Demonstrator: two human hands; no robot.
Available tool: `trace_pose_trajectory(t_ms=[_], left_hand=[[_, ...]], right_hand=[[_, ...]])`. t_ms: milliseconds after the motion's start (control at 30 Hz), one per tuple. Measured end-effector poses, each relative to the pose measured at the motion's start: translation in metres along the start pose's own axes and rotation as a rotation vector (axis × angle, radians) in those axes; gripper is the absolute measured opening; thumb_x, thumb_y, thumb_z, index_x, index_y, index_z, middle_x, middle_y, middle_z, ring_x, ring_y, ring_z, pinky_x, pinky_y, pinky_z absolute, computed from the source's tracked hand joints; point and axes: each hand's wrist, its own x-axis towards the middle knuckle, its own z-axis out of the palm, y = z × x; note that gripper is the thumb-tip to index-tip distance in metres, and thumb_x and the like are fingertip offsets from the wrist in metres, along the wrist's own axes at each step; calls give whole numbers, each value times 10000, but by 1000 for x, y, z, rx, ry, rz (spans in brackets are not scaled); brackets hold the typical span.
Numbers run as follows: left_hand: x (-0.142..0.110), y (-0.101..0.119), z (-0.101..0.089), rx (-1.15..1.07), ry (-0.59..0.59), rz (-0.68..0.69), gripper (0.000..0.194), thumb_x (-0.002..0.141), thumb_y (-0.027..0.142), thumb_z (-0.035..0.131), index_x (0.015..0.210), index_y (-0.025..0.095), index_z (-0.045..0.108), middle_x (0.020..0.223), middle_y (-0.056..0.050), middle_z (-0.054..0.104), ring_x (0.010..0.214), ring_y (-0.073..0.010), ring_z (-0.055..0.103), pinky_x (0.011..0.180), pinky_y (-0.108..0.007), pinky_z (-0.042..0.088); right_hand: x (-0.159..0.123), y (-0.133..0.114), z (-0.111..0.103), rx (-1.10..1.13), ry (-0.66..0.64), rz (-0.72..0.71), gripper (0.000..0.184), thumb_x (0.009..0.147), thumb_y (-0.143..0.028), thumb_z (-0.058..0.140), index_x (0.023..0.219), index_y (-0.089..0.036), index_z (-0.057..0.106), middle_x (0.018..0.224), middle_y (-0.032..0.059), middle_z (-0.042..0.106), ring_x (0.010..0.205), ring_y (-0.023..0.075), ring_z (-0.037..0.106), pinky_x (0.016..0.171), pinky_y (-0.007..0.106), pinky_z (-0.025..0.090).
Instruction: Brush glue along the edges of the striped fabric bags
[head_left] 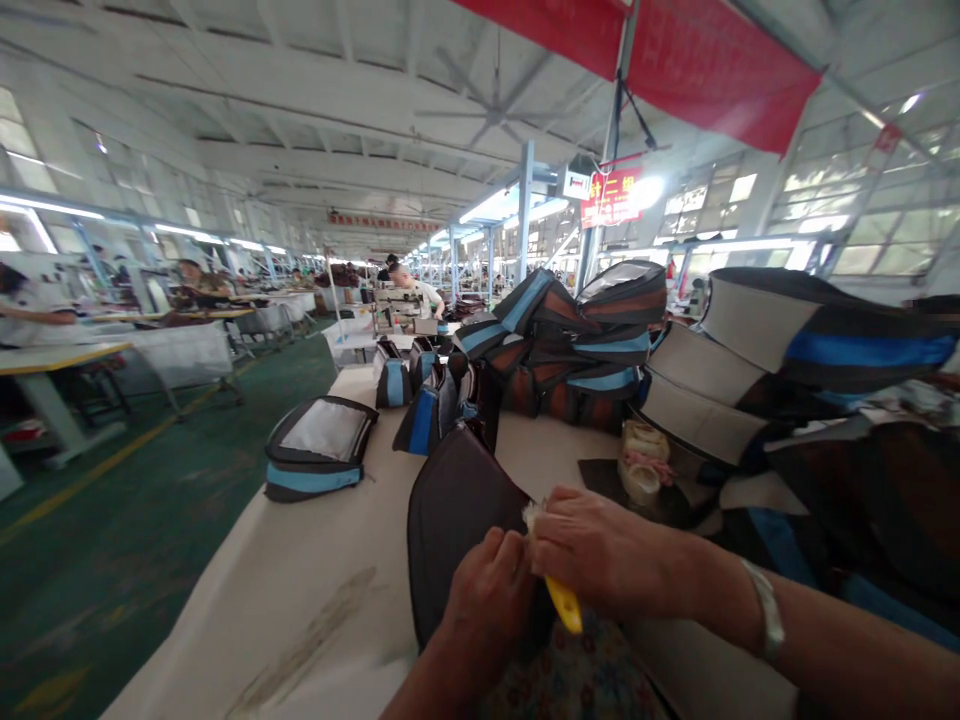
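Observation:
My left hand (489,592) is closed on the lower edge of a dark brown fabric panel (457,510) that stands up from the table in front of me. My right hand (600,550) is closed around a yellow-handled tool (564,604), its handle poking out below my fingers. A pale tuft shows at the top of that fist, against the panel's edge. The two hands touch each other. A light bracelet sits on my right wrist.
The long beige table (300,600) holds a flat blue and grey bag (319,450), several small upright bags (420,400), a heap of brown and blue bags (577,350), stacked panels (750,360) and tape rolls (641,460). Green floor lies to the left. Other workers sit at far tables.

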Motion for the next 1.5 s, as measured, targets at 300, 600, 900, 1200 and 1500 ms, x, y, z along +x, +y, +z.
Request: trace_pose_trajectory(t_ms=[300, 600, 900, 1200, 1500], left_hand=[[-10, -48, -45, -226, 123, -415, 87, 940, 200, 553, 987, 200, 626, 871, -35, 657, 781, -157, 637, 701, -256, 531], [-29, -44, -50, -191, 116, -576, 178, 976, 246, 454, 989, 232, 632, 1007, -43, 660, 930, -175, 655, 818, -291, 540], [-24, -32, -52, -99, 95, -705, 314, 893, 400, 598, 1096, 171, 670, 1162, -138, 645, 1083, -280, 632, 926, -405, 551], [1, -50, -69, -538, -7, -902, 248, 931, 364, 533, 899, 229, 739, 998, -42, 685, 970, -201, 637, 873, -301, 500], [1, -39, -68, -584, -9, -905, 237, 926, 340, 530, 948, 222, 735, 993, -50, 658, 950, -197, 621, 848, -296, 492]], right_hand=[[-4, -2, -10, 1115, 1205, 875, 173, 872, -348, 733, 850, -190, 665, 695, -19, 561, 571, 100, 469, 524, 188, 382], [40, -47, 56, 2165, 1132, 989, 286, 749, -370, 844, 707, -142, 676, 405, -68, 416, 415, 69, 322, 574, 234, 493], [63, -45, 46, 2299, 1161, 937, 352, 639, -357, 924, 651, -153, 638, 454, -61, 500, 415, 58, 359, 744, 372, 578], [47, -10, 25, 1746, 1339, 916, 333, 694, -320, 888, 692, -152, 601, 536, -69, 488, 467, 60, 389, 575, 202, 467], [75, -12, 37, 658, 1003, 747, 190, 923, -336, 615, 808, -189, 651, 700, 13, 638, 657, 179, 620, 638, 287, 473]])
